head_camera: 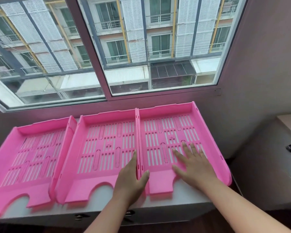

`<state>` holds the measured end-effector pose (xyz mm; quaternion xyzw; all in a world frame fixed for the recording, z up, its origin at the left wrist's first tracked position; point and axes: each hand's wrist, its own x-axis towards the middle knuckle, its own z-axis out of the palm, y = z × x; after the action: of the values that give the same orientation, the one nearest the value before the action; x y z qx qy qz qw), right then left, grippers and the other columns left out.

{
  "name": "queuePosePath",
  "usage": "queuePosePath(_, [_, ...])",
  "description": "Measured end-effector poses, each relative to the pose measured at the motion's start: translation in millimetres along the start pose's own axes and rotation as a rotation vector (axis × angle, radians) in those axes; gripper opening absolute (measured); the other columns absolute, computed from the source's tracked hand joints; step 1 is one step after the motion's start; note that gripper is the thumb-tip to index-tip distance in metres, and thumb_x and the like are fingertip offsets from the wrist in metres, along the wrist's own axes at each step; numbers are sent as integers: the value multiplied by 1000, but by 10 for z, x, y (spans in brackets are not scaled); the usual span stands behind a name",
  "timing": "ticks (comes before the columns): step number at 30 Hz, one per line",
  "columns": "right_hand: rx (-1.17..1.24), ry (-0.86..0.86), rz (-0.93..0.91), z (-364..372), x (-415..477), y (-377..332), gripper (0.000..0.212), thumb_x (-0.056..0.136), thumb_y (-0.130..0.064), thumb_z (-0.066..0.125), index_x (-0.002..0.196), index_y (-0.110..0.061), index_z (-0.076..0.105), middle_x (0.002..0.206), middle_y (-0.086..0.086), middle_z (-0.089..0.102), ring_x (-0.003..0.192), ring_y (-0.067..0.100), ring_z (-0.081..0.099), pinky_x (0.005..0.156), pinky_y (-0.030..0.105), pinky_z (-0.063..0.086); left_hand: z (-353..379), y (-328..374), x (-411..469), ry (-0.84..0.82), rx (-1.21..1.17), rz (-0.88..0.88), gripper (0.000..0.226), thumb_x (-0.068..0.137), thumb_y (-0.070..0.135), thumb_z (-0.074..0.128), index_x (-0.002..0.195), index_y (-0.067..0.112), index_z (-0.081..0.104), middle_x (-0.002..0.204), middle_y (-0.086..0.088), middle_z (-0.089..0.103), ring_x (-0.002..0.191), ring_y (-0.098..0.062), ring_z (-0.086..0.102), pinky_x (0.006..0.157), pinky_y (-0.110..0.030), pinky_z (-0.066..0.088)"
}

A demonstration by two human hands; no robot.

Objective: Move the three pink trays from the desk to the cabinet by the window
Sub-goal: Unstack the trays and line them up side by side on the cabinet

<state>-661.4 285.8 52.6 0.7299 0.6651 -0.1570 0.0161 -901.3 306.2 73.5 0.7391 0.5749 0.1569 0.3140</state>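
Three slotted pink plastic trays [107, 148] — side by side on white cabinet [183, 204]. Left hand [131, 180] fingers straddle adjoining walls; right hand [193, 163] fingers spread flat. Placement apparently finishing — next, release.

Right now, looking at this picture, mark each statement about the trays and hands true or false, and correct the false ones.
1. Three pink trays lie side by side on the cabinet. True.
2. The right hand rests flat in the right tray. True.
3. The left hand holds the left tray. False: it sits where the middle tray meets the right tray.
4. The trays are stacked. False: each lies on the cabinet top.
5. A window is behind the trays. True.
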Motion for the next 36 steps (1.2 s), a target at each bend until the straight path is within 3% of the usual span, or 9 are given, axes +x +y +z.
queuePosePath(11, [1, 23, 4, -39, 485, -15, 74, 83, -72, 14, 150, -47, -2, 162, 3, -14, 149, 28, -12, 121, 49, -3, -115, -43, 469, -5, 22, -1, 80, 92, 46, 50, 155, 25, 5, 157, 1, 32, 143, -20, 33, 111, -42, 34])
queuePosePath(19, [-25, 22, 9, -20, 600, 3, 90, 71, -82, -3, 151, -42, -6, 161, 5, -17, 148, 28, -15, 120, 52, -4, -115, -107, 586, 2, 39, 9, 81, 90, 52, 49, 155, 25, 8, 153, -1, 40, 139, -20, 39, 109, -41, 36])
queuePosePath(25, [-36, -31, 72, -83, 620, -113, 84, 83, -78, 10, 152, -35, -11, 160, 9, -20, 147, 31, -17, 116, 56, -8, -286, -62, 587, -84, -33, 14, 74, 93, 54, 46, 155, 25, 16, 157, 1, 31, 142, -19, 34, 113, -41, 30])
queuePosePath(31, [268, 140, 21, -149, 456, -643, 91, 85, -76, 15, 155, -19, 12, 163, 3, 15, 150, 21, 10, 121, 50, 11, -818, -443, 386, 101, 177, 55, 71, 87, 57, 46, 146, 18, 40, 150, 0, 44, 138, -17, 39, 112, -37, 33])
queuePosePath(34, [378, 141, -25, -208, 428, -1049, 89, 87, -73, 25, 154, -14, 17, 162, 3, 19, 148, 19, 17, 119, 44, 17, -1098, -783, 209, 265, 283, -17, 78, 79, 61, 37, 141, 16, 46, 144, -4, 51, 135, -21, 43, 112, -41, 34])
queuePosePath(36, [425, 126, -27, -194, 418, -1277, 88, 88, -70, 34, 154, -15, 15, 162, 2, 19, 148, 19, 19, 117, 42, 21, -1211, -990, 53, 363, 313, -95, 72, 82, 57, 42, 142, 15, 42, 146, -5, 47, 138, -23, 38, 113, -43, 31])
